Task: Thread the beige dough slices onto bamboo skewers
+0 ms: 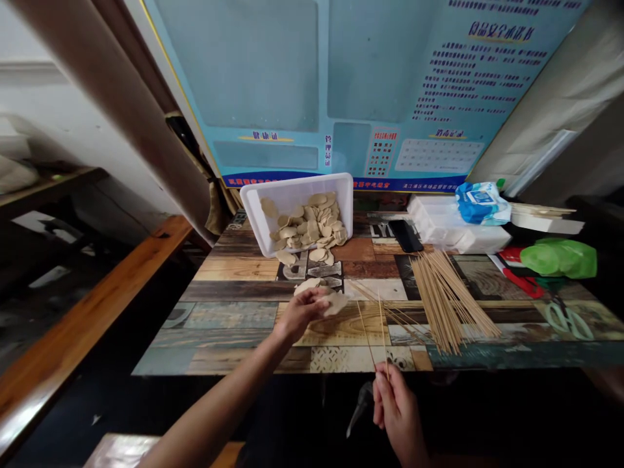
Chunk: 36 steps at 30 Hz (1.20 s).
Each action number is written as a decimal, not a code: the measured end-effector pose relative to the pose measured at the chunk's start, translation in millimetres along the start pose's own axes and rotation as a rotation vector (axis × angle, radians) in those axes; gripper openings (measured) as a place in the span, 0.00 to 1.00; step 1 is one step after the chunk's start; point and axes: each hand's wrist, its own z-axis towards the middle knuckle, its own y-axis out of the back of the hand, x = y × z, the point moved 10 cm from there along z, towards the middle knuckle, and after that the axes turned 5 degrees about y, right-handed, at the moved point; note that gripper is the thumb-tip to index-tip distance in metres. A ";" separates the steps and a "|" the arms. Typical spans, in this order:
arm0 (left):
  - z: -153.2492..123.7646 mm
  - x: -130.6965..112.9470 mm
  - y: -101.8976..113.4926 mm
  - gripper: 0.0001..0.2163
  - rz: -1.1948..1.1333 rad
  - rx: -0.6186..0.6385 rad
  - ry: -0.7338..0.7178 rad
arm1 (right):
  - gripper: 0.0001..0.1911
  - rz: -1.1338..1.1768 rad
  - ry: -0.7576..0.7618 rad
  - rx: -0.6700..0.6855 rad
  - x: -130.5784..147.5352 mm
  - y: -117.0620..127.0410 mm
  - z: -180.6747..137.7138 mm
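Note:
My left hand (295,318) pinches a thin, flat beige slice (336,303) above the table, beside a few similar slices (308,285) partly hidden behind the fingers. Two thin bamboo skewers (382,331) rise from my right hand (398,406), their tips apart and bare, at the table's front edge. Beyond the left hand, a white plastic tub (297,186) lies tipped on its side, facing me. Many beige slices (312,224) fill its lower part, and several have spilled out in front of it. I cannot tell what food they are.
A large pile of bamboo skewers (443,302) lies right of centre, with several loose skewers (397,312) beside it. Behind are a black phone (405,235), white packages (431,218) and a blue wipes pack (482,203). Scissors (568,318) and a green bag (558,258) lie far right.

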 end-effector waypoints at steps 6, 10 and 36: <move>-2.0 22.2 -29.6 0.18 -0.126 0.052 0.140 | 0.21 -0.073 0.029 0.045 1.8 -0.2 -15.9; -3.6 19.0 -34.5 0.17 -0.133 0.067 0.134 | 0.21 -0.119 0.049 0.058 6.6 -2.9 -17.7; -17.7 7.4 -40.6 0.19 -0.121 0.072 0.021 | 0.21 -0.143 0.105 0.054 11.0 -8.1 -10.2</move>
